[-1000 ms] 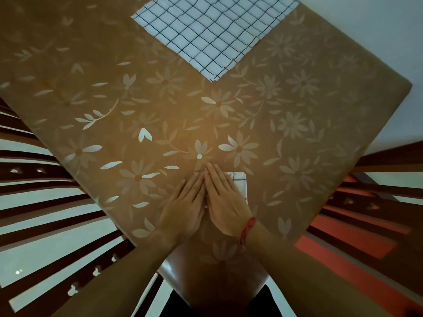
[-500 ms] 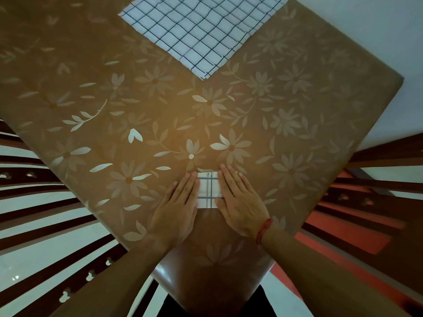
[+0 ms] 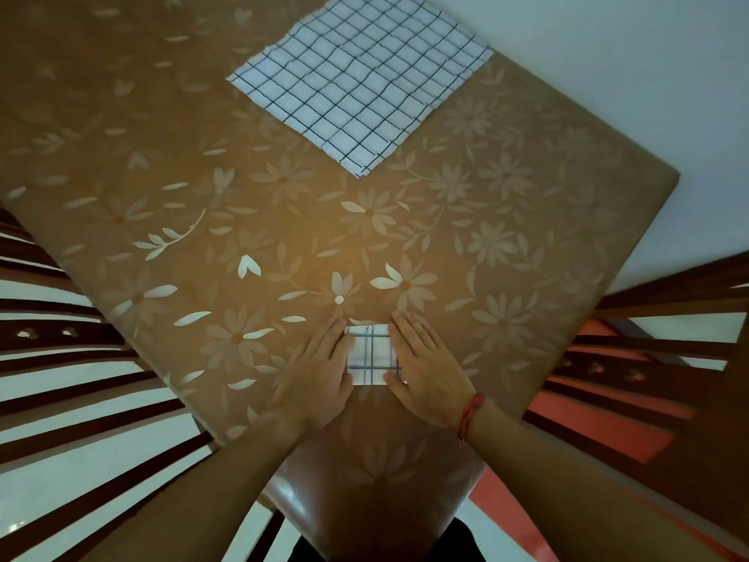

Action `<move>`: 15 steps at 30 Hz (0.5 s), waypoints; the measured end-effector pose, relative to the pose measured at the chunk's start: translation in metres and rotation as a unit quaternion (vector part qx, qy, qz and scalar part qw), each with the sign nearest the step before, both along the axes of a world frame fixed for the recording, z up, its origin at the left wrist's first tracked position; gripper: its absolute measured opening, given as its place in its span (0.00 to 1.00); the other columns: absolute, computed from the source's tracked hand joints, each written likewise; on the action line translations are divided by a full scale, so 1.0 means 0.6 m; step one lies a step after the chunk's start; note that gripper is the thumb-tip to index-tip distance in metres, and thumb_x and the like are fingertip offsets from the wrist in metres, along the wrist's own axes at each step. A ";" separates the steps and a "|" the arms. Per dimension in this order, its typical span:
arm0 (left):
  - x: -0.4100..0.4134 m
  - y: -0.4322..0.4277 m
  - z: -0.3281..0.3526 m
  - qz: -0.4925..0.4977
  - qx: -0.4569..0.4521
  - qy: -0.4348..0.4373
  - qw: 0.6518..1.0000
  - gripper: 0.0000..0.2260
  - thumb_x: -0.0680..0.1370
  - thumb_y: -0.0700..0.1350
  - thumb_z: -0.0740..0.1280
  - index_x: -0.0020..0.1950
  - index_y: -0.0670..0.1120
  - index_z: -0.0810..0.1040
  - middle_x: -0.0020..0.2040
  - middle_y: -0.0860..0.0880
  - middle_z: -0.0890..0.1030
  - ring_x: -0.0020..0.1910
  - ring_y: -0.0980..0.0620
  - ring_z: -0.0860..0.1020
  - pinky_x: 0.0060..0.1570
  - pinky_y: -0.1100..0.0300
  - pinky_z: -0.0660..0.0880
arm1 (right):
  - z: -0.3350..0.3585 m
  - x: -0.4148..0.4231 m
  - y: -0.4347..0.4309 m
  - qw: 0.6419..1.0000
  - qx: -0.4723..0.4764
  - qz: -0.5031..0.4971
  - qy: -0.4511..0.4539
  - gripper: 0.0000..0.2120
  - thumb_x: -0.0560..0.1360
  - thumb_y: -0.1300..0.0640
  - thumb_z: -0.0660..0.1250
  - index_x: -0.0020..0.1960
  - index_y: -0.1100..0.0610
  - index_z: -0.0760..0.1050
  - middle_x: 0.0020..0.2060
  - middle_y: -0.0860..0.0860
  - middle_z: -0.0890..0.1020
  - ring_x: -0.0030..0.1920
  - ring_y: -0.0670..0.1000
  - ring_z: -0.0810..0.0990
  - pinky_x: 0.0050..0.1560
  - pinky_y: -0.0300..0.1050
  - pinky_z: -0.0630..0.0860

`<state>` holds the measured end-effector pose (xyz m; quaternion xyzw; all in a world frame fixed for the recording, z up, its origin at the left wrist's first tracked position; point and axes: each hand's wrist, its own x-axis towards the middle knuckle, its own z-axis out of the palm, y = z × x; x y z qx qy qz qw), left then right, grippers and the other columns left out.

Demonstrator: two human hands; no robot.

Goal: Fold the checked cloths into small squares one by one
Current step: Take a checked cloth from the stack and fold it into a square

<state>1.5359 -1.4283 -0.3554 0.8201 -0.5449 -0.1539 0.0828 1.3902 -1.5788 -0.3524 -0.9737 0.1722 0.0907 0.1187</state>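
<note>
A small folded square of white checked cloth point(image 3: 372, 354) lies at the near corner of the table. My left hand point(image 3: 320, 375) lies flat on its left edge, fingers together and stretched out. My right hand point(image 3: 425, 367), with a red thread at the wrist, lies flat along its right edge. Both palms press down; neither grips the cloth. A larger pile of flat checked cloths point(image 3: 360, 79) sits at the far side of the table, well beyond my hands.
The table point(image 3: 162, 196) wears a brown cover printed with pale flowers; its corner points toward me. Dark wooden chair backs point(image 3: 60, 350) stand at the left and at the right point(image 3: 648, 358). A pale wall point(image 3: 648, 75) lies beyond the right edge.
My hands, pressed together over the folded cloth a second ago, have slid apart sideways. The checked square between them now shows. The view has tilted a little.
</note>
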 end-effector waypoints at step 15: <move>-0.006 -0.037 0.027 0.127 -0.053 0.222 0.965 0.30 0.71 0.37 0.67 0.71 0.55 0.65 0.68 0.55 0.68 0.62 0.54 0.70 0.60 0.63 0.68 | 0.022 0.008 -0.015 0.999 0.014 -0.027 -0.036 0.36 0.64 0.48 0.72 0.69 0.59 0.70 0.61 0.56 0.76 0.59 0.57 0.75 0.59 0.52 0.73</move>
